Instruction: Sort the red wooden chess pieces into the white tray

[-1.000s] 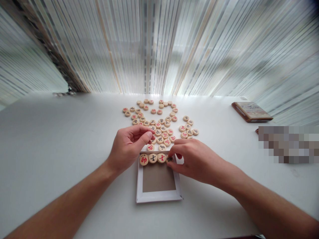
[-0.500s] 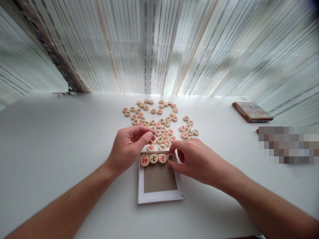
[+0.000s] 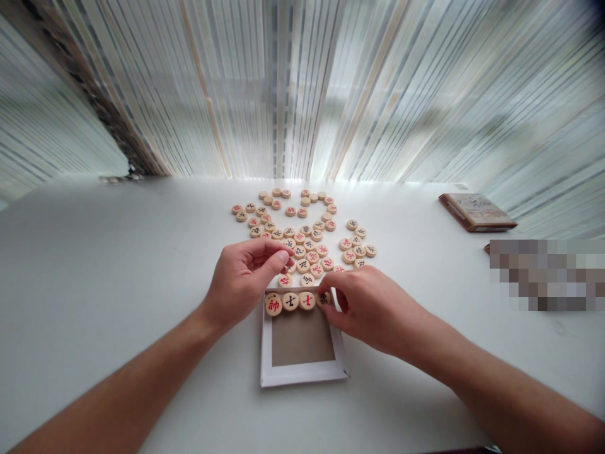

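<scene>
A shallow white box tray [image 3: 305,375] with a brown-grey bottom lies in front of me. Along its far side is a row of round wooden xiangqi pieces, among them a red-marked piece [image 3: 273,305], a black-marked piece [image 3: 290,301] and another red one [image 3: 307,301]. The red piece at the left end overlaps one under it. My right hand [image 3: 363,302] pinches the black-marked xiangqi piece [image 3: 323,299] at the row's right end between thumb and finger. Above the tray's far left corner, my left hand [image 3: 246,271] is closed, thumb against curled fingers; what lies inside is hidden.
Many loose xiangqi pieces [image 3: 312,257] spread over the white table [image 3: 142,284] beyond the tray, some face down. A brown-edged flat box [image 3: 477,212] lies at the back right, near a blurred-out item [image 3: 543,274]. Striped curtains [image 3: 302,88] hang behind the table.
My right thumb and finger have closed in slightly around the black-marked piece at the row's right end. My left hand has barely moved.
</scene>
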`<state>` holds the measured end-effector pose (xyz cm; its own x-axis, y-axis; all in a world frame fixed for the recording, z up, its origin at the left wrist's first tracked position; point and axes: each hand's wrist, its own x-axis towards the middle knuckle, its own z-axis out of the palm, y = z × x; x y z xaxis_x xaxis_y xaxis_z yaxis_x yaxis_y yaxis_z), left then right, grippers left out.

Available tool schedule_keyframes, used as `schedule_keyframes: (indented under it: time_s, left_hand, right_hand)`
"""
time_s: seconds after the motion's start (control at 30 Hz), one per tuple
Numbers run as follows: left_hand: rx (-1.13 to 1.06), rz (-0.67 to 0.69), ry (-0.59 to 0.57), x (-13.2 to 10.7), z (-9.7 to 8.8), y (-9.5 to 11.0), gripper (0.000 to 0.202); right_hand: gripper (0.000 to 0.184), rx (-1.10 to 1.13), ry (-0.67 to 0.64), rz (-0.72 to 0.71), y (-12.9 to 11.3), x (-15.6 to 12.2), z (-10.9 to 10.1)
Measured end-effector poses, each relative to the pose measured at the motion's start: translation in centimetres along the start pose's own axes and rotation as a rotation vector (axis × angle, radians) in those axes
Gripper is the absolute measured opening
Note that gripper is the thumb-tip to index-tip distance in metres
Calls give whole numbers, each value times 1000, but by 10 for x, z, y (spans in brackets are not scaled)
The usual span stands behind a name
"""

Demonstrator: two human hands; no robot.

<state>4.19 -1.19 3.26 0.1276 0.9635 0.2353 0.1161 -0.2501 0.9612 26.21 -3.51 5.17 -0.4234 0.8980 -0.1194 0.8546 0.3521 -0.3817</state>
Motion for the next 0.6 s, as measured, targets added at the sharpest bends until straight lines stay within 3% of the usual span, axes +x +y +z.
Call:
schedule_keyframes:
  time_s: [0.2,0.37,0.47,0.6]
  left_hand:
    - [437,135,-247,6,-25,19,8]
    - [706,169,-500,0,-42,37,9]
    - [774,144,-555,-9,-44,37,12]
    - [787,140,-526,-21,-45,30,17]
  right_hand:
    - [14,98,28,-47,0,-2,-1]
    - [11,189,216,-283,4,-2,3]
    - [8,181,341,-431,5,0,10]
    - [7,199,419,-539,6,4,23]
